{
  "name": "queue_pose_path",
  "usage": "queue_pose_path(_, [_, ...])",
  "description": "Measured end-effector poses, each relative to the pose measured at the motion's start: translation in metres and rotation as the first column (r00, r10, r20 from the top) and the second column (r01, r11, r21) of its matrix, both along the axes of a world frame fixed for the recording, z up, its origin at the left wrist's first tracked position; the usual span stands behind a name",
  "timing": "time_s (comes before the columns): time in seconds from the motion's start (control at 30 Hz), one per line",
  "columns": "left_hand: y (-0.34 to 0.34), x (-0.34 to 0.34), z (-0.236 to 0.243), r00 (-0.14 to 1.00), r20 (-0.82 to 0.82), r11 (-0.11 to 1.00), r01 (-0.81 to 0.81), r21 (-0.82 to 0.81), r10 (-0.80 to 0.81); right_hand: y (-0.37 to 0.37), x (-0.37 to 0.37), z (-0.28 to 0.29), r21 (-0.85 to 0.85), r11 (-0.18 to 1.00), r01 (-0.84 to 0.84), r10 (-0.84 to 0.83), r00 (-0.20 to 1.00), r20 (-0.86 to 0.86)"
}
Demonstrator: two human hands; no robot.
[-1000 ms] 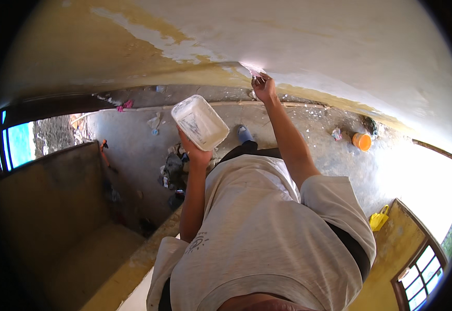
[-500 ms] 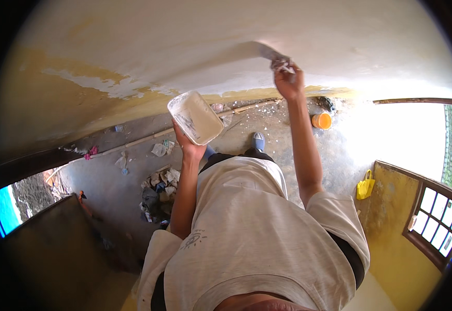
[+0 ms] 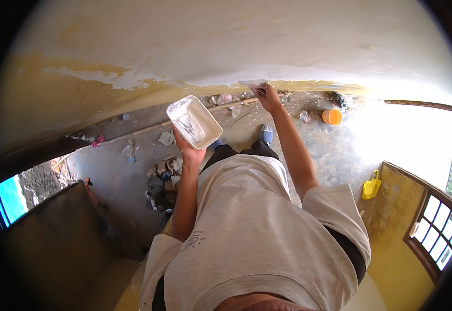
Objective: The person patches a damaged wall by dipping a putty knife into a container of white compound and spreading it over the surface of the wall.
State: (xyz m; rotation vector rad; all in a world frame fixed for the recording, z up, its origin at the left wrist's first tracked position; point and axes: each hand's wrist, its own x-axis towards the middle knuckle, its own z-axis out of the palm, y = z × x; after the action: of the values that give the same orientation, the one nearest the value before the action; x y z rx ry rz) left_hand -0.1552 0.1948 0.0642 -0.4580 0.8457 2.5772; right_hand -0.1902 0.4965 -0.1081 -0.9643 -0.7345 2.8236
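Note:
My left hand (image 3: 187, 146) grips a white plastic tub (image 3: 195, 123), its inside smeared with pale putty. My right hand (image 3: 267, 98) pinches a thin, flat scraper (image 3: 249, 83) at the wall (image 3: 246, 36), by the ragged edge between pale coating and older yellow paint. The tub is held below and left of the scraper, apart from it. Both forearms rise from the lower part of the view, either side of my shirt.
An orange bucket (image 3: 331, 117) and dark bundle (image 3: 337, 99) stand by the wall's foot. A long pole (image 3: 132, 135), scraps and a rubbish pile (image 3: 158, 189) lie on the floor. A yellow bag (image 3: 371, 184) sits beside a low wall, near a bright opening and barred window (image 3: 438, 233).
My right hand swung up and rightward with the scraper, then came back down and left. The view has shifted. The tub stays in my left hand.

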Motion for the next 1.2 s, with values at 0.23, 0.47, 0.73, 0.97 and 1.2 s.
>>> queue_pose_path(0.23, [-0.022, 0.000, 0.010, 0.999, -0.031, 0.999, -0.026, -0.030, 0.025, 0.032, -0.046, 0.051, -0.037, 0.981, 0.189, -0.193, 0.967, -0.167])
queue_pose_path(0.47, [-0.027, 0.003, 0.006, 0.999, -0.013, 0.999, -0.049, -0.004, 0.049, 0.009, 0.059, 0.039, 0.022, 0.982, 0.185, -0.178, 0.966, -0.188])
queue_pose_path(0.73, [-0.037, 0.005, 0.006, 0.998, -0.036, 0.998, -0.054, -0.016, 0.053, -0.054, 0.002, -0.031, 0.016, 0.996, -0.087, 0.087, 0.995, 0.046])
queue_pose_path(0.97, [-0.041, 0.002, 0.011, 0.994, -0.100, 1.000, -0.030, 0.009, 0.031, -0.039, -0.029, 0.039, -0.127, 0.989, 0.076, -0.090, 0.989, -0.115])
queue_pose_path(1.2, [-0.038, 0.007, 0.020, 0.996, -0.083, 0.992, 0.031, 0.123, -0.021, -0.013, 0.021, 0.203, -0.181, 0.975, 0.128, -0.183, 0.926, -0.331])
